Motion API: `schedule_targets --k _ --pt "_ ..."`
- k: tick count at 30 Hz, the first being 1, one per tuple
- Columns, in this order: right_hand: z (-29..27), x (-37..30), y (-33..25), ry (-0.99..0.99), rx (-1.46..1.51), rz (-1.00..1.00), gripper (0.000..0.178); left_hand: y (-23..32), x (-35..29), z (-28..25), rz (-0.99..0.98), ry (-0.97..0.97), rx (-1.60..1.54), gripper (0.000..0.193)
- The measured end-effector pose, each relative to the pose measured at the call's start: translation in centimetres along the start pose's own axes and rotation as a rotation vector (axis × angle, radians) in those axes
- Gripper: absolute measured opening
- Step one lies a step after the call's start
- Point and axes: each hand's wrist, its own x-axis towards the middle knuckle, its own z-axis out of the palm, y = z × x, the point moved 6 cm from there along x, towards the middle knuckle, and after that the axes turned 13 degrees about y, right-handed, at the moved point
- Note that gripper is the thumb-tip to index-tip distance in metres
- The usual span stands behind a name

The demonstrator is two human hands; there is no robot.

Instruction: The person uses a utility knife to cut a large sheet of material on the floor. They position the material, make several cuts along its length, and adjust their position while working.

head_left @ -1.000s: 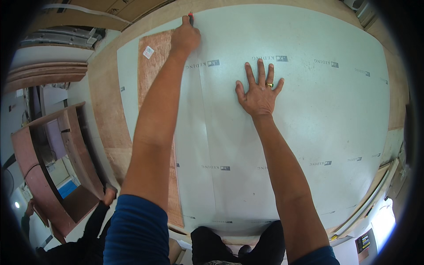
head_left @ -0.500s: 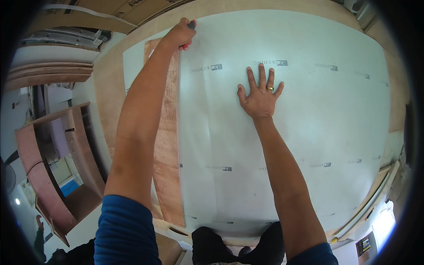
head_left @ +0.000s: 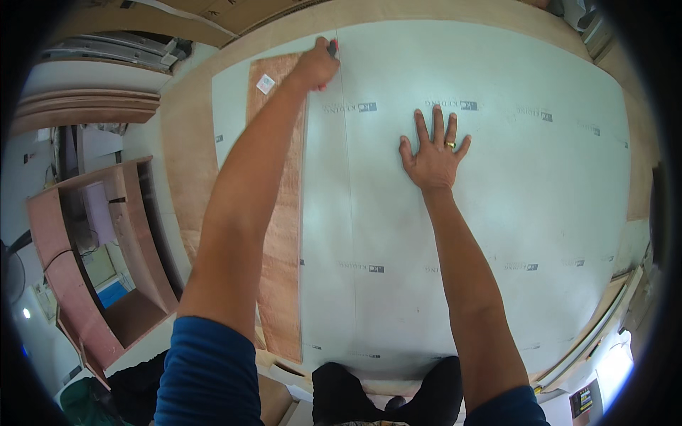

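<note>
My left hand (head_left: 317,65) is closed around a red-and-black hand tool (head_left: 332,48) near the far edge of a large pale sheet (head_left: 383,192). The fist covers most of the tool, so its exact kind is hidden. A thin straight line runs from beside the tool down the sheet toward me. Under my left forearm lies a long reddish-brown wooden strip (head_left: 280,305), with a small white label (head_left: 265,84) near its far end. My right hand (head_left: 431,156) rests flat on the sheet, fingers spread, a ring on one finger.
The sheet lies on a larger light-brown board (head_left: 186,142). To the left stand an open pinkish-brown wooden cabinet frame (head_left: 53,259) and stacked wooden boards (head_left: 85,106). Cardboard (head_left: 192,18) lies at the far left. Long strips (head_left: 597,334) lean at the near right.
My left hand has moved slightly right along the sheet's far edge with the tool. My right hand stays spread on the sheet. The whole view has shifted a little.
</note>
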Motion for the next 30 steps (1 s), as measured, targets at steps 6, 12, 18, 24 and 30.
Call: schedule_targets --k 6,12,18,24,30 --pt "0.2 0.0 0.7 0.008 0.021 0.022 0.065 1.0 -0.2 -2.0 0.040 0.130 -0.020 0.056" --pt "-0.1 0.0 0.0 0.051 0.023 -0.006 0.064 -4.8 -5.0 2.8 -0.036 0.332 -0.649 0.050" --pt "0.1 0.2 0.2 0.124 -0.004 -0.037 0.065 -10.8 -17.1 8.2 -0.138 0.428 -0.844 0.048" --pt "0.7 -0.2 0.1 0.101 -0.093 -0.058 0.068 -13.4 -32.7 10.1 -0.089 0.297 -0.396 0.056" --pt "1.0 -0.2 -0.2 0.126 -0.097 -0.068 0.068 -11.5 -31.4 9.9 -0.037 0.353 -0.248 0.055"
